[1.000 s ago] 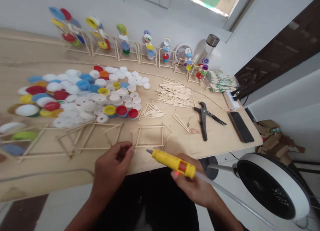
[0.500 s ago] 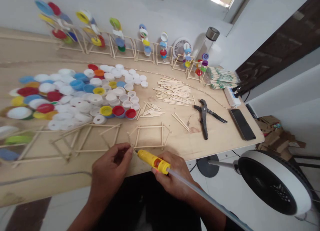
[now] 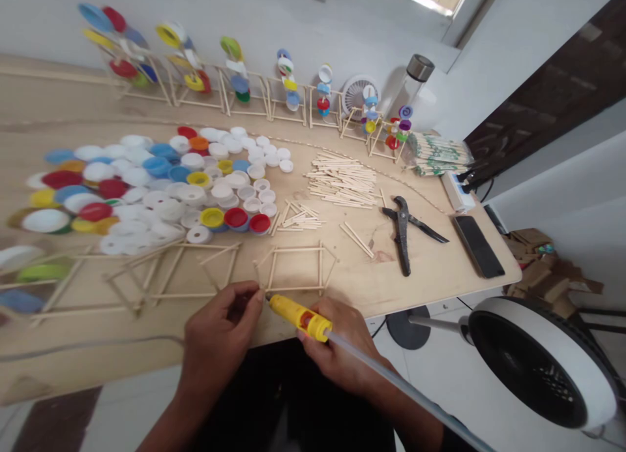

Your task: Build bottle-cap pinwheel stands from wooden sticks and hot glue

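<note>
My right hand (image 3: 342, 334) is wrapped around a yellow glue gun (image 3: 296, 314), with a long clear glue stick (image 3: 381, 367) running out of its back. The gun's dark nozzle points left, close to the fingertips of my left hand (image 3: 222, 331). Thumb and forefinger of that hand are pinched together at the lower left corner of a small stick frame (image 3: 296, 289). The fingers hide the exact spot they grip. Left of it, more stick frames (image 3: 169, 269) lie along the front of the table.
Bottle caps (image 3: 161, 207) cover the table's left side. Stick piles (image 3: 342, 178), cutting pliers (image 3: 402, 233) and a phone (image 3: 478, 246) lie to the right. Stick stands with caps (image 3: 288, 100), a small fan (image 3: 359, 96) and a bottle (image 3: 415, 74) line the wall. A larger fan (image 3: 542, 361) stands off the right edge.
The view has shifted slightly, so the table's things appear a little further right and lower. Both hands keep the same hold, with the nozzle still beside my left fingertips.
</note>
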Demonstrator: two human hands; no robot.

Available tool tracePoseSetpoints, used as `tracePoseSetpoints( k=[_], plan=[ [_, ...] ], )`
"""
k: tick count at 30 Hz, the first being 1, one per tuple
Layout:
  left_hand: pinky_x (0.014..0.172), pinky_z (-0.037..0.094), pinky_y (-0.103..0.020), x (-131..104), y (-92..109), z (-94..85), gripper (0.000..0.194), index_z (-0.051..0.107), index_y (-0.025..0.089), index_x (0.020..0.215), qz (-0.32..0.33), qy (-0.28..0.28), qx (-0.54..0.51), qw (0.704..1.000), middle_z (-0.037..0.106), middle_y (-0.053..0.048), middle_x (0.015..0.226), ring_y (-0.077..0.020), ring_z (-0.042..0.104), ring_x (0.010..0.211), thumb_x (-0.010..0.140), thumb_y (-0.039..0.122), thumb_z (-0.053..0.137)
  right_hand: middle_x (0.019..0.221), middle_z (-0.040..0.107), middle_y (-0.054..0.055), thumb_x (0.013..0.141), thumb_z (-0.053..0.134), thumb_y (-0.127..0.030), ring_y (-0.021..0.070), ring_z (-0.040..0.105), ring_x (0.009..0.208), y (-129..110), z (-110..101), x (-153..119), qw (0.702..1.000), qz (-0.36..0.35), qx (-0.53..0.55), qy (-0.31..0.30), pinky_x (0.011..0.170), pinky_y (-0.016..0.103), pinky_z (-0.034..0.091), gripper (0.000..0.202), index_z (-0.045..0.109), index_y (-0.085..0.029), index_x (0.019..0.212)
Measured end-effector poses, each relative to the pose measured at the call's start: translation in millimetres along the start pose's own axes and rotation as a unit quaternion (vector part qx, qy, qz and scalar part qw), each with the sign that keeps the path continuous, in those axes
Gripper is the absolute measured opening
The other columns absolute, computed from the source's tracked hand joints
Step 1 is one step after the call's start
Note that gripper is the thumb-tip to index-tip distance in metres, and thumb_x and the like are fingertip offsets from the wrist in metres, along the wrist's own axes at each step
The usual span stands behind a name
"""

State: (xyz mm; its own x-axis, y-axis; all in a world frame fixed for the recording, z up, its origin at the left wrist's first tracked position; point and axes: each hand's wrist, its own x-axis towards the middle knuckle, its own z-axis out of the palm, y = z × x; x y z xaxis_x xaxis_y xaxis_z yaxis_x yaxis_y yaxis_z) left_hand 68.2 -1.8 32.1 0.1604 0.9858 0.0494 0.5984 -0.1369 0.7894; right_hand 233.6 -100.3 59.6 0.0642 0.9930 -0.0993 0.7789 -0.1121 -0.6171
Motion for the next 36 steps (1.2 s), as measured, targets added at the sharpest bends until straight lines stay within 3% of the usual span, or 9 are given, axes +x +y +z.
tracePoseSetpoints(
  k=[36],
  plan=[
    [0.059,0.052,-0.024,-1.4,1.3,-0.9,0.026,0.063,0.024,0.076,-0.003,0.001,-0.002,1.0,0.068,0.001,0.064,-0.0151,0.064,0.056,0.074,0.049,0.056,0.081,0.064,0.004,0.09,0.047,-0.035,0.0194,0.059,0.075,0.3,-4.9,-0.5,1.0,0.01,0.013,-0.012,0.064,0.03,0.042,0.018,0.055,-0.02,0.087]
  ],
)
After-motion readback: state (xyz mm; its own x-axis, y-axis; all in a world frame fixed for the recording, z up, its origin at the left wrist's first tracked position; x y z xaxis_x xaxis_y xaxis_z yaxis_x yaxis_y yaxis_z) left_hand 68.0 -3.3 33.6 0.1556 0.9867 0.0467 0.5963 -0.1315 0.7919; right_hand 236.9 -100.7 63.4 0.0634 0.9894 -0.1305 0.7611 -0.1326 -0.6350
